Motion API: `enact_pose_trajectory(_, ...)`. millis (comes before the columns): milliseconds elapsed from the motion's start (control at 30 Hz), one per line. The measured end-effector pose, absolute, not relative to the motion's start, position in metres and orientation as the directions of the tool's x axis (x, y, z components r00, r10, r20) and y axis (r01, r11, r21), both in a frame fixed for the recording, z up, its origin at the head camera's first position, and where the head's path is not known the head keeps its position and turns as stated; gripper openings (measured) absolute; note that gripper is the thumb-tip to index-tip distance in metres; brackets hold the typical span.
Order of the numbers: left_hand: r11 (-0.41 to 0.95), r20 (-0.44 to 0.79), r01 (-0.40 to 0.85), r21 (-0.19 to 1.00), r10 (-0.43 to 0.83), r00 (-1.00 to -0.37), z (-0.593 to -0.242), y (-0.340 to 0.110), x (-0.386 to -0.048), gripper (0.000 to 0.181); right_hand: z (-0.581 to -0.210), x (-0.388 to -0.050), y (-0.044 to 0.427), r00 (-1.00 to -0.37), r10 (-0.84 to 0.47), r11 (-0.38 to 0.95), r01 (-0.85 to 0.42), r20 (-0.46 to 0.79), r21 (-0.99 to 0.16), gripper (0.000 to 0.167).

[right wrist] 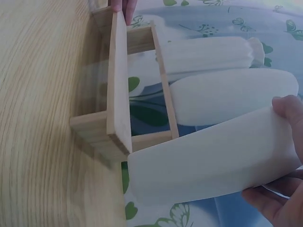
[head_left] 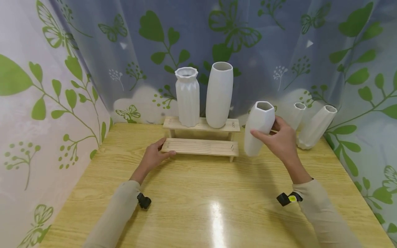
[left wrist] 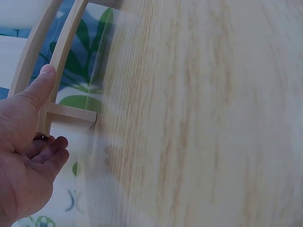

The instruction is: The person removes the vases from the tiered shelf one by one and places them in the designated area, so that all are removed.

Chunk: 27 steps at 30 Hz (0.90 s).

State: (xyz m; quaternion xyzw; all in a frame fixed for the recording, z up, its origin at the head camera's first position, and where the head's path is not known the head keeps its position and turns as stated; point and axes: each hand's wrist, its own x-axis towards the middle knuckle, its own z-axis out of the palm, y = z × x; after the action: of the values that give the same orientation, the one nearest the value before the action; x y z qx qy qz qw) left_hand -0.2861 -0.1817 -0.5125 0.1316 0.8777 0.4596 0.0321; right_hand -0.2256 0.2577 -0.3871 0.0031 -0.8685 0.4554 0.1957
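My right hand [head_left: 283,141] grips a white faceted vase [head_left: 259,125] by its upper part, tilted slightly, just right of a two-step wooden stand [head_left: 200,146]. In the right wrist view the vase [right wrist: 213,158] has its base near the stand's end, thumb and fingers on opposite sides. My left hand [head_left: 152,156] holds the left end of the lower step, thumb on the front edge; the left wrist view shows the hand [left wrist: 28,137] around that end. On the upper step [head_left: 201,124] stand a ribbed vase [head_left: 187,100] and a taller smooth vase [head_left: 219,96], both upright.
At the right rear, two more white vases, a smaller one [head_left: 296,116] and a ribbed leaning one [head_left: 316,129], stand near the curtain. Patterned curtain [head_left: 192,31] encloses the back and sides of the wooden table [head_left: 186,206].
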Motion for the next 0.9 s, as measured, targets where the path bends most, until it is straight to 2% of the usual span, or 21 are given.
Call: enact_pose_trajectory(900,0.541,0.067,0.202,0.817,0.260,-0.963,-0.513,-0.181,-0.286,0.092,-0.409,-0.264,0.288,-0.923,0.286,0.611,-0.031,0.258,-0.791,0.086)
